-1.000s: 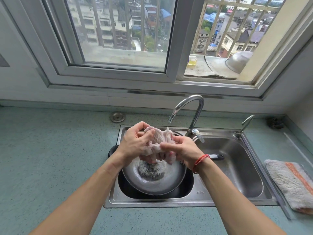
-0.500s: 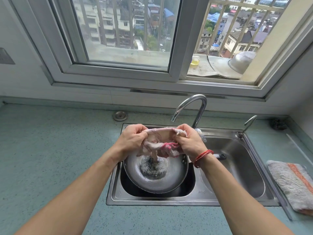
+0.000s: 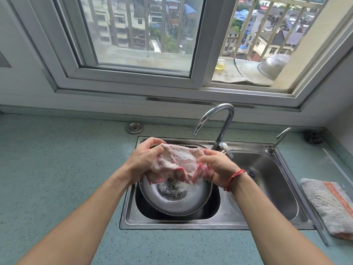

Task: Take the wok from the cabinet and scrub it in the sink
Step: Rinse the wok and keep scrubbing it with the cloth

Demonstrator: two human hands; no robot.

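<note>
Head view shows both hands, left hand (image 3: pixel 142 161) and right hand (image 3: pixel 217 169), pinching a pink-edged cloth (image 3: pixel 176 164) stretched between them over the wok (image 3: pixel 175 196) in the sink's (image 3: pixel 172 224) left basin, likely opening it to scrub.

small brand stamp (image 3: pixel 227 214) on the sink (image 3: pixel 172 224); letters too blurred.
</note>
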